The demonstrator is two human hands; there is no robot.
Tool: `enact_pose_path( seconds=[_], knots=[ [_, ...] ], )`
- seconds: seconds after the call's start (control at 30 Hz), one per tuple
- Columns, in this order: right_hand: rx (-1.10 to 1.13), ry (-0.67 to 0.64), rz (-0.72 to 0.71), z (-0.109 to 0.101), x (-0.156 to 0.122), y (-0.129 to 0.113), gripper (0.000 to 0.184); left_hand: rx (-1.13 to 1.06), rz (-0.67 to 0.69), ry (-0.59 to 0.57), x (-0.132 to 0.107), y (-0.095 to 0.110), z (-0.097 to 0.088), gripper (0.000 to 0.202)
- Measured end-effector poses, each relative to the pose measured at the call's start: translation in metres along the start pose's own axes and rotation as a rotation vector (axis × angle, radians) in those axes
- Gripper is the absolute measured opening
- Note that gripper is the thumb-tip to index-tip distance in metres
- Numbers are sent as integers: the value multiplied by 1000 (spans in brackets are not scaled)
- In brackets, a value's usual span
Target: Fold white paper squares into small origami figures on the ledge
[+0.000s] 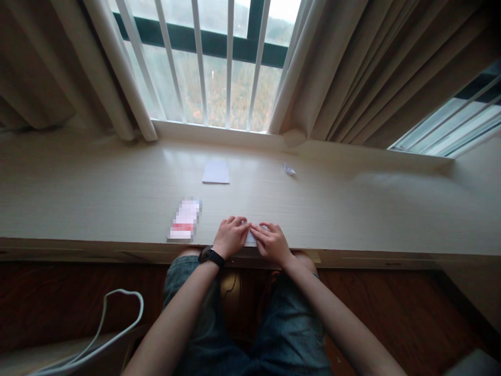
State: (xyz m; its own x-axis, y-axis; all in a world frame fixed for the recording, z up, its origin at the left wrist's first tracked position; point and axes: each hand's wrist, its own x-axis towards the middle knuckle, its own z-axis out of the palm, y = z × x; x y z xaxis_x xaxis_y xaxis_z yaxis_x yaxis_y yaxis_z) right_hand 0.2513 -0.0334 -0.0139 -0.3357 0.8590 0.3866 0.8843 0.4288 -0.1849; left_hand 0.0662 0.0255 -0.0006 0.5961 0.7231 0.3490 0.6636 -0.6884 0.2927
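Observation:
Near the front edge of the pale sill-like desk, both my hands meet over a small piece of white paper (251,238). My left hand (231,236), with a black watch on its wrist, has its fingers closed on the paper's left side. From the other side, my right hand (271,241) presses its fingers onto the same piece. Most of the paper is hidden under my fingers, so its folds cannot be made out. Farther back lies a flat white paper sheet (216,172), and right of it a small folded paper piece (289,169).
A pixelated phone-like rectangle (185,220) rests left of my hands. Behind the desk (371,209) stand a barred window (211,78) and beige curtains (336,73). A white cable-like loop (124,291) rises at lower left, above the dark wooden floor (376,308).

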Motion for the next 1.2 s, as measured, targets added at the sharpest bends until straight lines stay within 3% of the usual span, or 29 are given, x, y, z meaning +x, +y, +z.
enact_pose_path(
  seconds=[0.8,1.2],
  knots=[
    [-16,-32,44,-5,-6,-12,49,43,20,0,0,7,-4,25],
    [-6,-12,153,-19,-26,-21,39,54,15,-1,0,6,-4,26]
  ],
)
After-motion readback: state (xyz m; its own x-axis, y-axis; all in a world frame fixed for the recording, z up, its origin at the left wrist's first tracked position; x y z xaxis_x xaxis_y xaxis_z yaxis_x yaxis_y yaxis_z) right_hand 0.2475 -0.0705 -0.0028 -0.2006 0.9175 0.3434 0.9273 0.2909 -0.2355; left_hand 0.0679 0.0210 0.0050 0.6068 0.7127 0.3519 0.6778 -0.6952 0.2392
